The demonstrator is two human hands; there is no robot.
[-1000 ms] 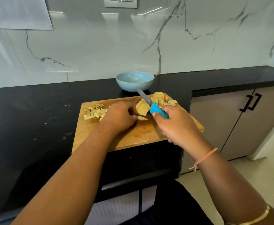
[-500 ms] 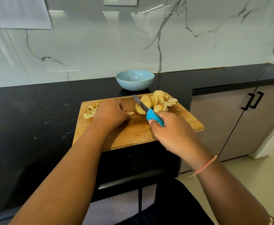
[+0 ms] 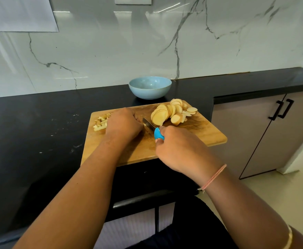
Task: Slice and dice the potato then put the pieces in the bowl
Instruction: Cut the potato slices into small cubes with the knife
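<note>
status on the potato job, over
Right hand grips knife. Left hand holds potato piece at the blade. Slices stacked on cutting board, strips left, bowl shows no pieces. Nothing in the way.

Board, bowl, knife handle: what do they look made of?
Board: wood or bamboo, matte, streaky grain shows. Bowl: pale blue, smooth, soft sheen; ceramic or plastic, can't tell. Knife handle: bright blue, probably plastic; blade looks like dark metal.

Pink thread bracelet [image 3: 214, 176], gold bangle [image 3: 289, 239], right arm
</note>
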